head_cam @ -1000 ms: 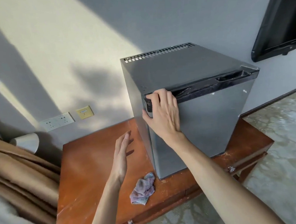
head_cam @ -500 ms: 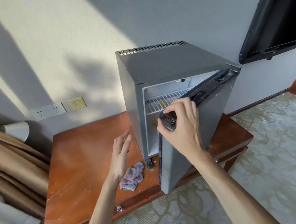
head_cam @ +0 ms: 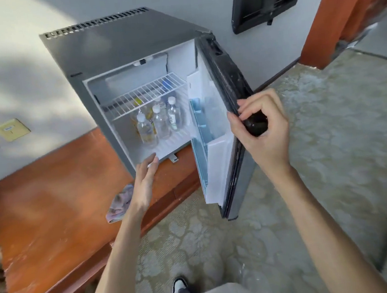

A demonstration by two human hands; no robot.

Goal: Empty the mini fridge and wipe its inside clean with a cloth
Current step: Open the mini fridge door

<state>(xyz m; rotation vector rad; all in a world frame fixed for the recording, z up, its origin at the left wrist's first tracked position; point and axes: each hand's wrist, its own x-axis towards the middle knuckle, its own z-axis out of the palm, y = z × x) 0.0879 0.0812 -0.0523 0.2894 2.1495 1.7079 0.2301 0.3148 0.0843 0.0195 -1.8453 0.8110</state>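
Several bottles [head_cam: 159,123] stand on the floor of the mini fridge [head_cam: 117,49], just beyond the left hand [head_cam: 145,181], whose fingers [head_cam: 151,161] are spread loose, holding nothing. The right hand [head_cam: 263,130] is clenched on the top edge of the door [head_cam: 229,109], swung wide. Best to hold the door steady, reach in low under the wire shelf [head_cam: 145,94], and lift one bottle by its body. The cloth [head_cam: 120,204] lies on the surface [head_cam: 51,207] beside the left wrist.

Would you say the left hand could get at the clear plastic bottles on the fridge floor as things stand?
Probably yes. The grey mini fridge's door is swung wide, held by the right hand. The open left hand hovers at the cabinet's front lip, and nothing stands between it and the clear plastic bottles under the white wire shelf.
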